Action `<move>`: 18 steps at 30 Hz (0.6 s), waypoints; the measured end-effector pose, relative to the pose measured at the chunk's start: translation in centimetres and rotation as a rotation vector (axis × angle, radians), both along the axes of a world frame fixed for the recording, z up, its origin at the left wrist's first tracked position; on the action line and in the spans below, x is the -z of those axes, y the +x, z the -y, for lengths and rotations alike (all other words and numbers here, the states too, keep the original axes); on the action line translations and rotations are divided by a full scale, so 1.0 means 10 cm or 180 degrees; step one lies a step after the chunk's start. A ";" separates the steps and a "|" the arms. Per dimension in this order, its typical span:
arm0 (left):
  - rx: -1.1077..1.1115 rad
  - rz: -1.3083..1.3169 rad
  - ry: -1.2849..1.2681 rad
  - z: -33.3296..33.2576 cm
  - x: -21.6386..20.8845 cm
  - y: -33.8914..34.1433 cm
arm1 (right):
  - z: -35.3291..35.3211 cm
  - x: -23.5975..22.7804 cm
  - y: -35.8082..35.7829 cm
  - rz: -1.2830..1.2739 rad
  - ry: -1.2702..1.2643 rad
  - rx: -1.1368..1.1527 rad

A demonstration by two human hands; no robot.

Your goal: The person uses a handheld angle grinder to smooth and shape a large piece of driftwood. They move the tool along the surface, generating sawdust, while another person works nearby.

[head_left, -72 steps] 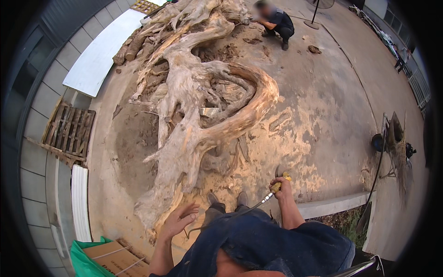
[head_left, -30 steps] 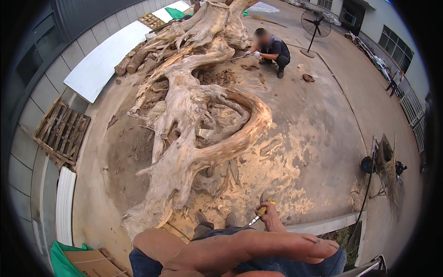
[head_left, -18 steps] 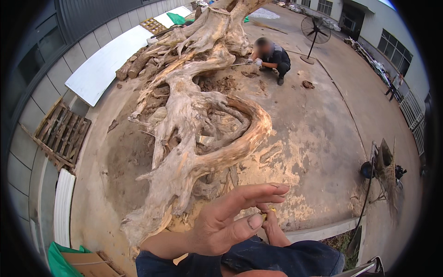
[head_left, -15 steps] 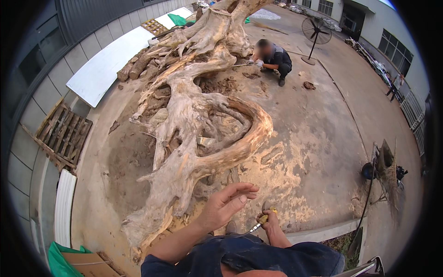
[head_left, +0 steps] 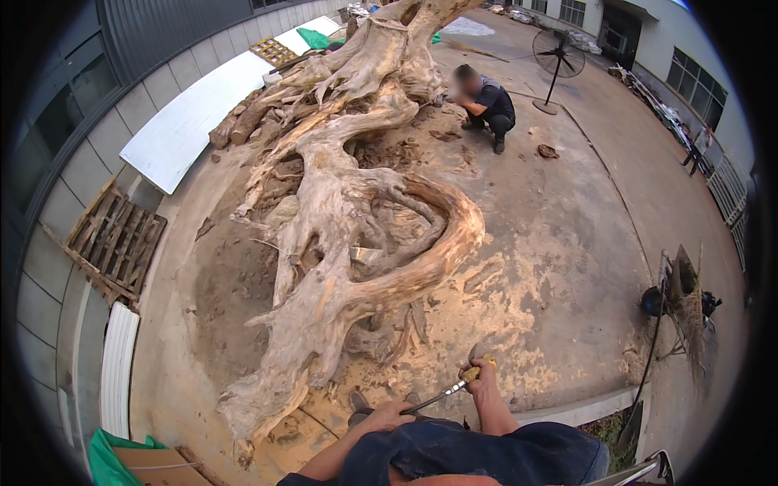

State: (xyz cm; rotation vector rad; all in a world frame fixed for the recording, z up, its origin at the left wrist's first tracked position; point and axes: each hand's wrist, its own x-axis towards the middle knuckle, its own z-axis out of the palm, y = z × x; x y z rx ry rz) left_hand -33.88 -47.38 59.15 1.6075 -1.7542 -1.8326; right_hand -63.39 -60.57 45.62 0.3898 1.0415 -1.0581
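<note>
My right hand is closed round a small yellow air tool, which looks like a grinder with a round disc at its front. A dark hose with a metal fitting runs from the tool toward my body. My left hand is closed on this hose, low in front of my waist. Ahead and to the left lies a huge weathered tree root, gnarled and partly scraped to paler wood. Both hands are apart from it, and its near end lies left of my left hand.
Pale wood dust covers the concrete. At the far side a person crouches beside the root. A pedestal fan stands behind them. Wooden pallets and white panels line the left wall. A broom stands at right.
My left hand has come down from an open, raised position near the root and taken hold of the hose. My right hand has moved slightly forward with the tool. The crouching person's arms have shifted.
</note>
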 end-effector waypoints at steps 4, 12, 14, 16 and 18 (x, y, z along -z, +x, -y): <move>-0.0319 0.0839 -0.1229 -0.13 0.15 0.33 | 0.09 0.06 -0.03 -0.0089 0.0048 0.0201; -0.0997 0.2698 -0.0196 -1.54 0.86 1.58 | -0.03 0.13 -0.04 0.0066 0.0417 0.0286; -0.1248 0.2728 0.0227 -1.90 0.96 1.76 | -0.11 0.20 -0.11 -0.0072 0.0458 0.0286; -0.1586 0.2576 0.0651 -2.33 1.03 1.79 | -0.21 0.16 -0.14 -0.0168 0.0503 0.0234; -0.1905 0.2493 0.0757 -2.68 1.00 1.56 | -0.26 0.18 -0.16 -0.0179 0.0512 0.0026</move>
